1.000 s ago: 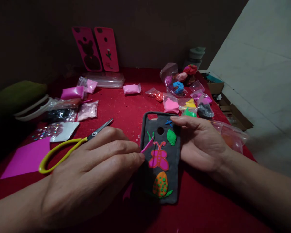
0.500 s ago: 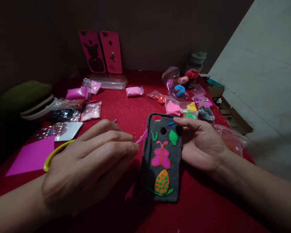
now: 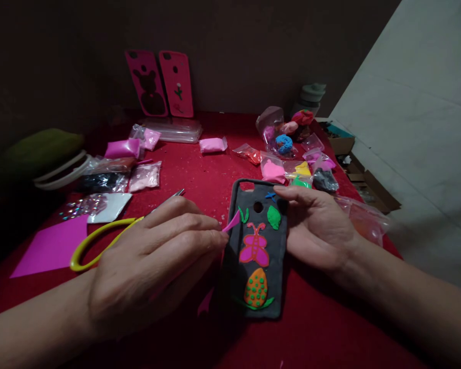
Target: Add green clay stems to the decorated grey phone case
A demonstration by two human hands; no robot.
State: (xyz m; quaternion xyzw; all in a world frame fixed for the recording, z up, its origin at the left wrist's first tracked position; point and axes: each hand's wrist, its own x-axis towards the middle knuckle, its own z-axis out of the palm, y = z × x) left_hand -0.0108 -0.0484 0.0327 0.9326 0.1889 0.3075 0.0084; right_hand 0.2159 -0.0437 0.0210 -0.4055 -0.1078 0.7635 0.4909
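My right hand [image 3: 318, 230] grips a dark grey phone case [image 3: 275, 279] along its right edge, thumb on its upper face. The case carries a clay butterfly [image 3: 254, 249], an orange oval with green dots [image 3: 256, 288], a green leaf [image 3: 273, 217] and a blue star shape [image 3: 270, 196]. In my left hand [image 3: 157, 266], closed fingers hold a slim pink modelling tool [image 3: 232, 222]. Its flat tip is over the left side of the case, near thin green strips [image 3: 244, 214]; contact is unclear. Another pink piece [image 3: 205, 303] lies below my left hand.
Yellow-handled scissors [image 3: 115, 224] lie partly behind my left hand, near a magenta sheet [image 3: 49, 243]. Bags of coloured clay [image 3: 273, 170] spread at right. Two decorated pink cases [image 3: 181, 77] lean on the back wall. A bottle [image 3: 311, 95] stands at the far right corner.
My left hand has shifted slightly right, bringing the pink tool's tip further over the case. More of the scissors shows. The right hand and case have barely moved.
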